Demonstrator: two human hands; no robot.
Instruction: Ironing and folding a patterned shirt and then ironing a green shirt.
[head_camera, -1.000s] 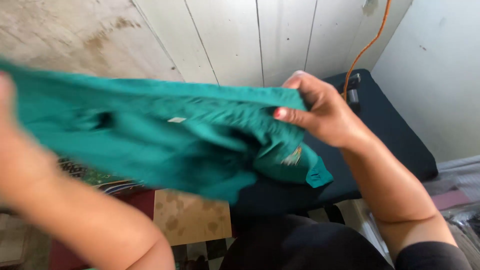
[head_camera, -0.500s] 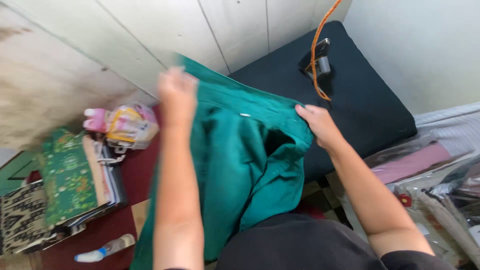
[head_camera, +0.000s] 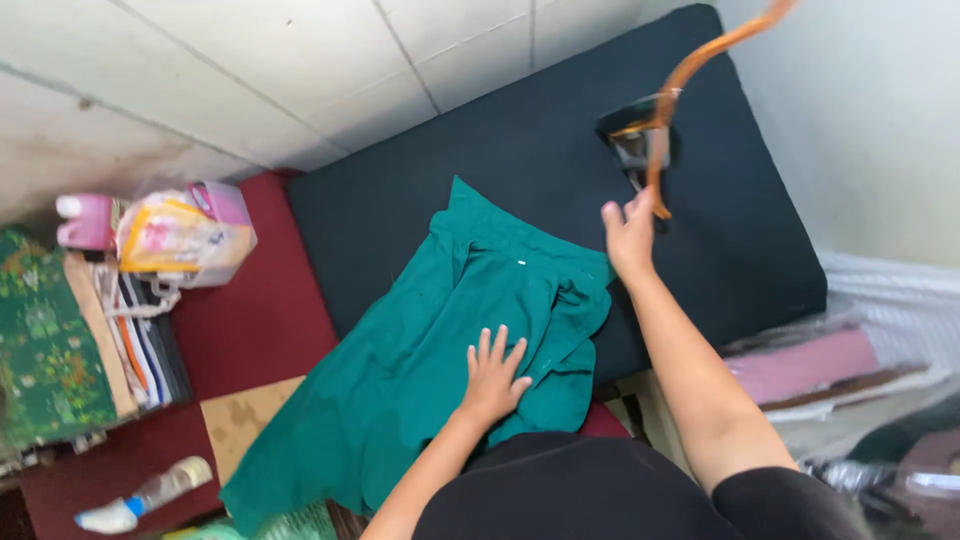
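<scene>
Soft, light green garment (head_camera: 420, 370), centre frame: left hand (head_camera: 492, 375) lies flat on it; right hand (head_camera: 630, 235) open, perhaps touching the orange cord (head_camera: 665, 130).

Teal-green garment (head_camera: 420, 360), black pad (head_camera: 500, 150)

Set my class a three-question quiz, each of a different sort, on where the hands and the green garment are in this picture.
1. True or false: the left hand lies flat on the green garment.
2. The right hand reaches toward: A) the orange cord B) the plastic bottle C) the cardboard piece.
3. What colour is the padded board under the garment's upper part?

Key: 1 true; 2 A; 3 black.
</scene>
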